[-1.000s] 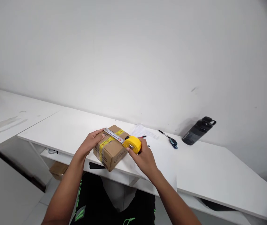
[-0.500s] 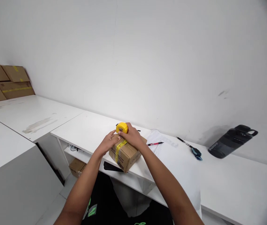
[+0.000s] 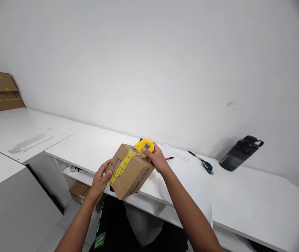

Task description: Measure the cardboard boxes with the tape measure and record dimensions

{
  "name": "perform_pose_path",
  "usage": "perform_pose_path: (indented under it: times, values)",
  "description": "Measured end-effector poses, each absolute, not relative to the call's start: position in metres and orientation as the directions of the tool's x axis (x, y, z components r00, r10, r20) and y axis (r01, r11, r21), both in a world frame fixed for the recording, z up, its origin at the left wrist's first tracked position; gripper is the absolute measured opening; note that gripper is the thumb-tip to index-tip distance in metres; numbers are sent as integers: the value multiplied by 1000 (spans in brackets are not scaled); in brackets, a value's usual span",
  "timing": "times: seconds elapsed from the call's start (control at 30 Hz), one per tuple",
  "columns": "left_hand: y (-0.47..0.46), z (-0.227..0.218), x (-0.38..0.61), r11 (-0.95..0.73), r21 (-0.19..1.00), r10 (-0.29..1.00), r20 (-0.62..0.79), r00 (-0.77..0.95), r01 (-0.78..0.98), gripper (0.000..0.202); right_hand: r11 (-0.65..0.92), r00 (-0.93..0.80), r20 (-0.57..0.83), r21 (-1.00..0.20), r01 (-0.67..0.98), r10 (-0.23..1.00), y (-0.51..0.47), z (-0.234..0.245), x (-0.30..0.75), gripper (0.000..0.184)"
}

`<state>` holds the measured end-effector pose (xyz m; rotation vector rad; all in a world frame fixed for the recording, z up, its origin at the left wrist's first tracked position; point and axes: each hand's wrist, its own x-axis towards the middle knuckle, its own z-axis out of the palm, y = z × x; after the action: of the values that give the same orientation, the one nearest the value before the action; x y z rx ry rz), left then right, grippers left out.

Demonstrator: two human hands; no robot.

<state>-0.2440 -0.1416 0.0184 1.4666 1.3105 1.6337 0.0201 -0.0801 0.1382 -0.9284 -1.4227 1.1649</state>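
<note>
A small cardboard box (image 3: 128, 175) with yellow printed tape and black handwriting is tilted at the desk's front edge. My left hand (image 3: 102, 177) grips its left side, thumb on the face with the writing. In my right hand (image 3: 157, 157) is a yellow tape measure (image 3: 144, 145), held against the box's upper right edge. The right fingers are partly hidden behind the tape measure and box. Whether any blade is pulled out cannot be made out.
White paper sheets (image 3: 188, 178) lie right of the box with a red pen (image 3: 169, 158). Farther right are a black pen (image 3: 195, 155), a dark teal object (image 3: 207, 167) and a dark bottle (image 3: 240, 154). Cardboard boxes (image 3: 2, 99) are stacked far left; another box (image 3: 79, 191) sits below the desk.
The box has been turned and tilted, so a handwritten face now shows. My left hand moved down to its left side. The tape measure shifted right with my right hand; the view swung right.
</note>
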Motion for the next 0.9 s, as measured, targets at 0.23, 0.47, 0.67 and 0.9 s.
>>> perform_pose_path:
  times: [0.23, 0.47, 0.67, 0.9]
  values:
    - [-130, 43, -240, -191, 945, 889, 281, -362, 264, 65, 238, -391, 136, -944, 228, 911, -107, 164, -7, 49]
    - [-143, 90, -205, -244, 970, 958, 239, -161, -11, 72, 561, -541, 334, -758, 333, 772, -91, 171, -36, 47]
    - [-141, 91, -193, -234, 971, 951, 239, -194, 51, 72, 554, -544, 274, -697, 455, 793, -80, 170, -36, 46]
    - [-145, 88, -193, -215, 976, 956, 215, -199, 22, 79, 573, -554, 279, -669, 474, 784, -79, 171, -43, 44]
